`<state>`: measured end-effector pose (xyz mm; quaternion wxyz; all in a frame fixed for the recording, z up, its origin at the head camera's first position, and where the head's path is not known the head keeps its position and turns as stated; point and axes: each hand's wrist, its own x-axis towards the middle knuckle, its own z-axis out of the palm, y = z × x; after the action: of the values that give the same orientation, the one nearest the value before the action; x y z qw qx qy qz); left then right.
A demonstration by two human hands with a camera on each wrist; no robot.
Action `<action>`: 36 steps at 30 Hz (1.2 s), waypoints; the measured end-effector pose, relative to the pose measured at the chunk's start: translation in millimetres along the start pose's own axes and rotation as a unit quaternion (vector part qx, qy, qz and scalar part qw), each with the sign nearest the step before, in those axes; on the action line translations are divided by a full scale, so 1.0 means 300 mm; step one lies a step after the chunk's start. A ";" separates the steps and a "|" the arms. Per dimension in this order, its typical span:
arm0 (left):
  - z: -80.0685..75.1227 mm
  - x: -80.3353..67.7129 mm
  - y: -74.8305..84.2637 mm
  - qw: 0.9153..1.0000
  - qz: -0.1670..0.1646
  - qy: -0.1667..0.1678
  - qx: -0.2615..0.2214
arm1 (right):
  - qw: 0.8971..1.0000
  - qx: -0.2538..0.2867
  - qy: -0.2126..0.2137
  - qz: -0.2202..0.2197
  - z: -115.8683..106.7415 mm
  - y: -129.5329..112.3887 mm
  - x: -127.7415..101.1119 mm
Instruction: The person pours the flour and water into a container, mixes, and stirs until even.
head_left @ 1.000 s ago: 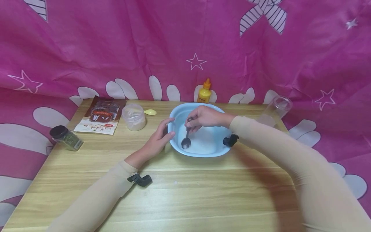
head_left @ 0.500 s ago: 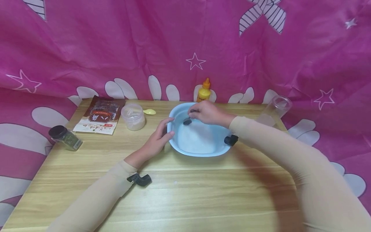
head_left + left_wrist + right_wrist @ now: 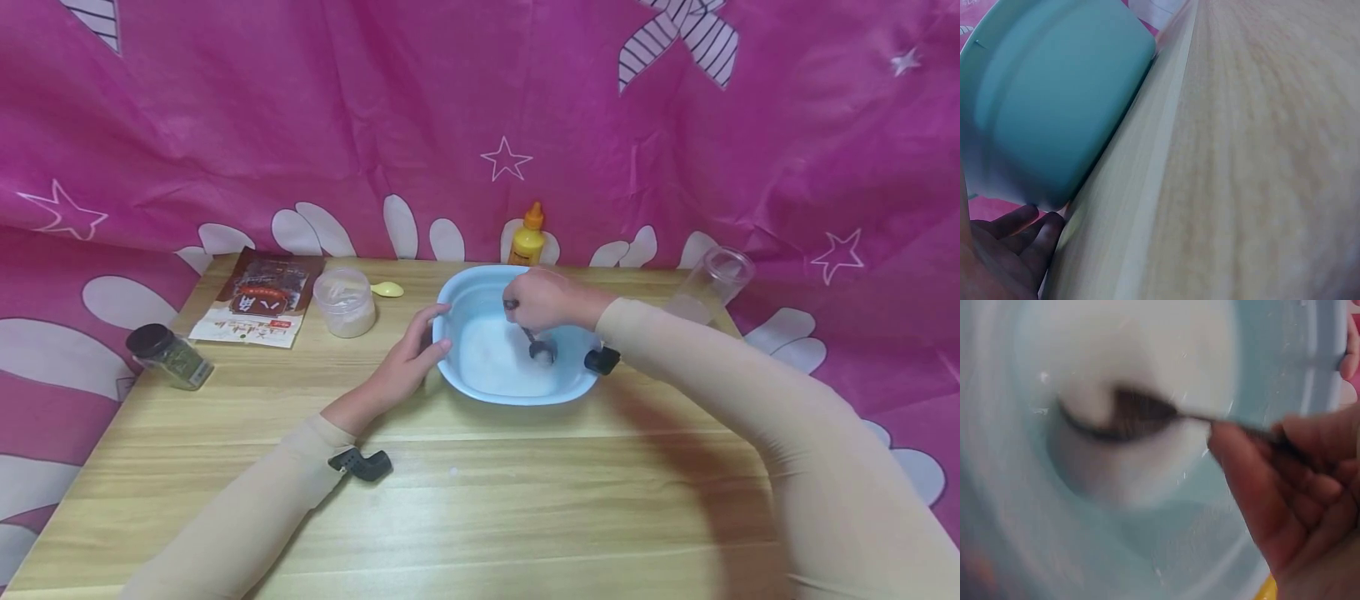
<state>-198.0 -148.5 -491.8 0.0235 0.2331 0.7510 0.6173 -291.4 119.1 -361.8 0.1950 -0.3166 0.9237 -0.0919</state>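
Observation:
A light blue plastic basin with whitish liquid in it stands on the wooden table. My left hand holds its left side, thumb and index fingertips at the rim. The left wrist view shows other fingers of that hand low against the outer wall. Over the basin, my right hand grips the handle of a dark metal spoon. The spoon's bowl is down at the liquid toward the near right part of the basin. In the right wrist view the spoon is blurred, its handle pinched between thumb and fingers.
Left of the basin are a clear tub of white powder, a yellow spoon, a brown packet and a black-lidded jar. A yellow bottle stands behind; a clear container is partly hidden by the right arm.
The spoon has swept round inside the basin, from the left past the far side to the near right, with the right hand turning along. The left hand has stayed at the rim.

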 end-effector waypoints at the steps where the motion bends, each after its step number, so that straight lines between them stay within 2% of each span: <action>1: 0.000 0.000 -0.001 1.000 0.000 0.000 0.001 | 0.999 0.029 -0.017 -0.001 0.003 0.000 0.000; 4: -0.001 0.001 -0.003 1.000 0.000 0.000 0.001 | 0.988 0.145 -0.047 0.001 0.012 0.002 0.001; 8: -0.001 0.001 -0.004 1.000 0.003 -0.002 -0.005 | 0.960 0.278 -0.026 0.004 0.024 0.007 0.005; 10: -0.001 0.001 -0.006 1.000 0.005 -0.002 -0.006 | 0.951 0.310 -0.004 0.004 0.027 0.012 0.010; 12: -0.001 0.001 -0.009 1.000 0.006 -0.001 -0.005 | 0.947 0.321 0.021 0.009 0.028 0.017 0.016; 14: -0.001 0.001 -0.011 1.000 0.006 -0.001 -0.003 | 0.948 0.314 0.050 0.017 0.026 0.023 0.021; 17: -0.002 0.001 -0.014 1.000 0.005 -0.001 -0.004 | 0.960 0.261 0.096 0.025 0.020 0.027 0.020; 19: -0.002 0.001 -0.014 1.000 0.004 -0.001 -0.005 | 0.970 0.206 0.125 0.028 0.014 0.025 0.015; 22: -0.002 0.000 -0.013 1.000 0.002 -0.001 -0.007 | 0.985 0.101 0.139 0.031 0.003 0.022 0.005; 24: -0.002 0.001 -0.012 1.000 0.001 -0.001 -0.007 | 0.990 0.043 0.127 0.033 -0.004 0.020 -0.002; 26: -0.002 0.001 -0.011 1.000 -0.001 -0.001 -0.005 | 0.995 0.007 0.096 0.032 -0.009 0.020 -0.008; 29: -0.001 0.002 -0.010 1.000 0.000 -0.001 -0.004 | 0.999 0.016 0.029 0.028 -0.011 0.019 -0.015; 32: 0.000 0.002 -0.009 1.000 0.002 -0.001 -0.005 | 0.994 0.103 -0.037 0.019 -0.008 0.016 -0.021; 36: 0.000 0.001 -0.006 1.000 0.003 -0.001 -0.007 | 0.965 0.251 -0.077 0.008 0.009 0.012 -0.024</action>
<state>-198.8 -148.6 -493.4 0.0240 0.2355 0.7462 0.6222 -287.1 126.3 -363.1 0.3399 -0.2563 0.8556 -0.2945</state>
